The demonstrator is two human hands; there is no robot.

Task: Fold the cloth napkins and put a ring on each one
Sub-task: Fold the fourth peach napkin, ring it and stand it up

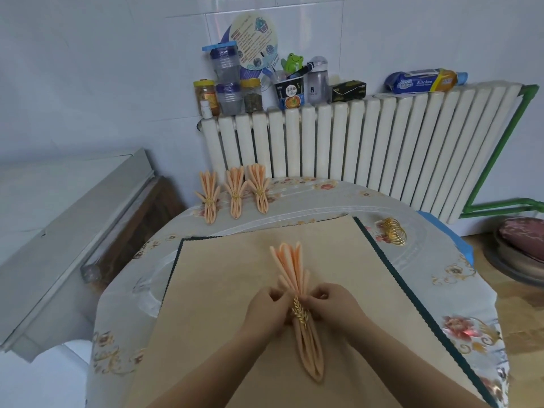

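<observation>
A pleated peach napkin point(293, 266) lies on a tan mat point(223, 290), fanned out at its far end. A gold wheat-ear ring point(300, 313) sits around its middle. My left hand point(268, 310) pinches the folds on the left of the ring. My right hand point(332, 304) pinches the folds on the right of it. Three finished peach napkins point(235, 192), each with a gold ring, lie in a row at the table's far edge. A pile of spare gold rings point(393, 231) rests to the right of the mat.
The round table point(459, 293) has a floral cover. A white radiator point(368, 142) stands behind it, with jars, bottles and a packet on top. A grey cabinet point(67, 231) is at the left. A cushioned stool point(521, 245) stands at the right.
</observation>
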